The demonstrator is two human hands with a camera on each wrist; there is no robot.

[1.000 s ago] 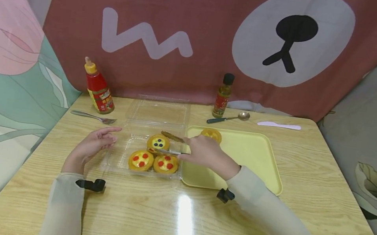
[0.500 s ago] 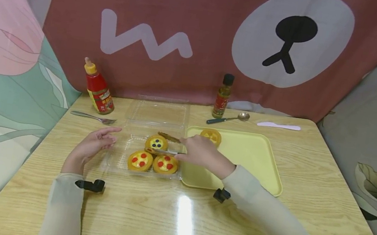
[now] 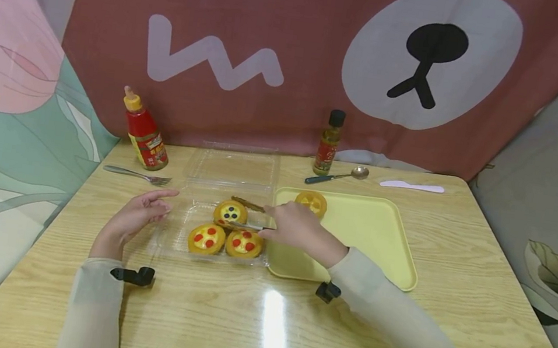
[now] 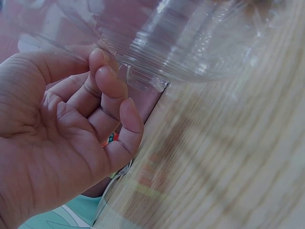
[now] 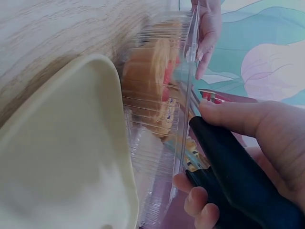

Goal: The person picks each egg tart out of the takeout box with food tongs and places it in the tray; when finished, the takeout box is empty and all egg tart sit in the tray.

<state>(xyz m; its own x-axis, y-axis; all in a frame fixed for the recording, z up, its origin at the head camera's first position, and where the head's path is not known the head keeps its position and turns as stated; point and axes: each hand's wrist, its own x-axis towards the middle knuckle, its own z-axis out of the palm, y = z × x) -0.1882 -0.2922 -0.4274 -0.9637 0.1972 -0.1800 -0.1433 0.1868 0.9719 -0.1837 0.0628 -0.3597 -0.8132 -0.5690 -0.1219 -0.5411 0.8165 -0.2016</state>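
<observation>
Indoors, wooden table (image 3: 208, 311) before printed cloth (image 3: 309, 66); right hand (image 3: 298, 227) grips tongs (image 5: 238, 171), left hand (image 3: 137, 214) relaxed.

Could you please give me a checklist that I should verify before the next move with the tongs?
1. Right hand holds the tongs: ok.
2. Tong arms lie either side of the blue-dotted tart: ok. Firmness of grip: cannot tell.
3. Blue-dotted tart well clear of its neighbours: not ok; two red-dotted tarts lie close in front.
4. Lid of the clear container open: ok.
5. Bare room on the yellow tray: ok; one tart sits at its far left corner.
6. Left hand steadying the container: cannot tell; contact is unclear.
</observation>
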